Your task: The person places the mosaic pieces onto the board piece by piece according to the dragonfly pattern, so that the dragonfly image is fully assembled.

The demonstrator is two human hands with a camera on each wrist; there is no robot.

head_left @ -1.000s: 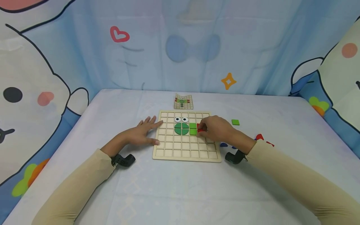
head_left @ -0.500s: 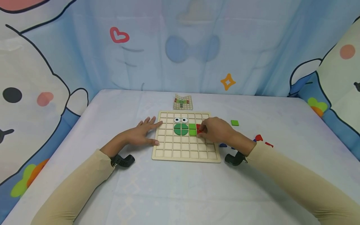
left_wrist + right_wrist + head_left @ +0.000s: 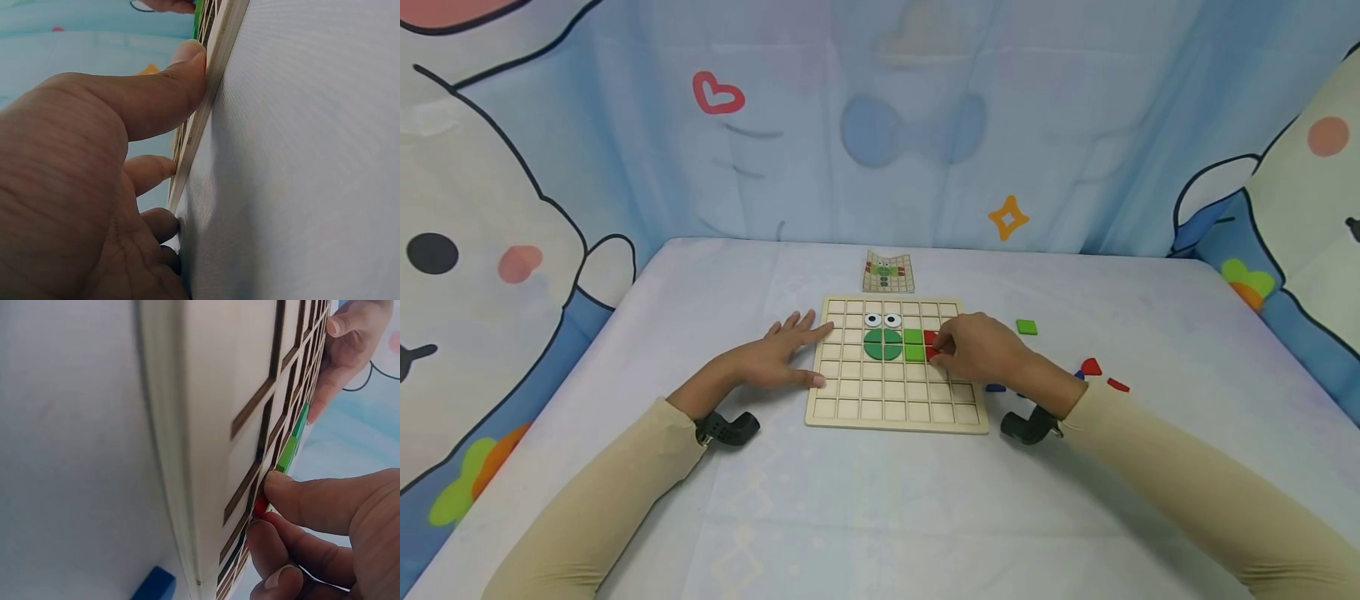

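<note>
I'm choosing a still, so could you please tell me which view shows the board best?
The head view, because nearly the whole board shows from above. The left wrist view catches mostly one edge; the right wrist view, only part, steeply slanted.

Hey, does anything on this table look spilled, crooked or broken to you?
Only the small picture card beyond the grid board stands out: its top edge looks bowed rather than straight. I see nothing spilled or broken.
</note>
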